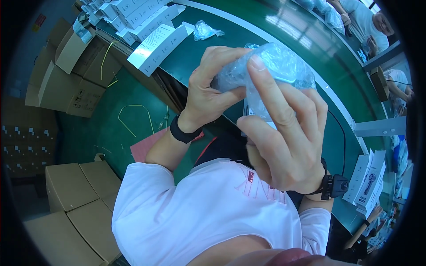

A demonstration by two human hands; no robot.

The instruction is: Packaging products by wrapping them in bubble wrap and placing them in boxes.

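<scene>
Raised above the green table (177,62) is a clear plastic bag (282,62) with a whitish item inside; its exact kind is hidden by the crinkled film. My left hand (213,77) grips the bag's left end, thumb below and fingers above. My right hand (288,137) closes on the near side, with the index finger stretched across the film and the other fingers curled. Part of a white printed box (271,124) shows beneath the bag, mostly covered by my right hand.
A long white box (159,48) lies at the table's left edge, near stacked white boxes (133,13) and a small bagged item (205,31). White boxes (368,184) stand at right. Cardboard cartons (71,190) fill the left side. Other people (364,26) work across the belt (293,26).
</scene>
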